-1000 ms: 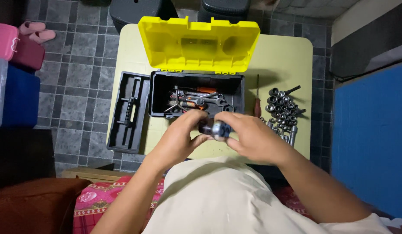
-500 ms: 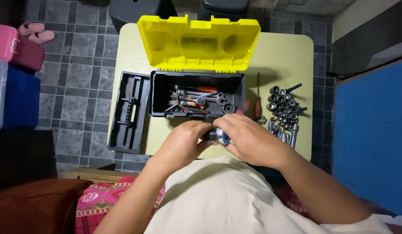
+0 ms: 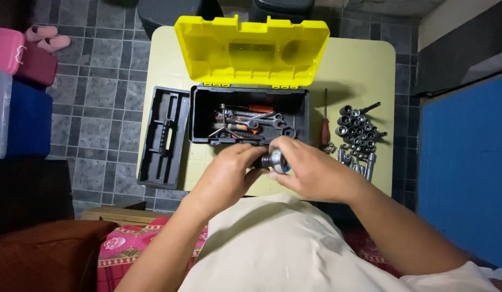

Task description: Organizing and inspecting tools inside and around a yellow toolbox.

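Observation:
My left hand (image 3: 230, 174) and my right hand (image 3: 310, 172) meet over the front edge of a pale yellow table (image 3: 359, 70). Between them they grip a shiny metal tool head with a dark handle (image 3: 273, 160). The left hand wraps the dark part; the right hand's fingers pinch the chrome end. Just beyond the hands stands a black toolbox (image 3: 248, 120) with its yellow lid (image 3: 251, 50) open, holding wrenches and other hand tools (image 3: 245, 123).
A black tool tray (image 3: 163, 136) lies left of the box. Several chrome sockets (image 3: 357, 135) and a red-handled screwdriver (image 3: 325, 121) lie on the right. The floor is grey tile, with blue and pink bins (image 3: 24, 103) at left and a blue panel (image 3: 461, 167) at right.
Both hands stay closed on the metal tool; they dipped slightly toward me, then moved back up toward the toolbox, with the right fingers shifting on the chrome end.

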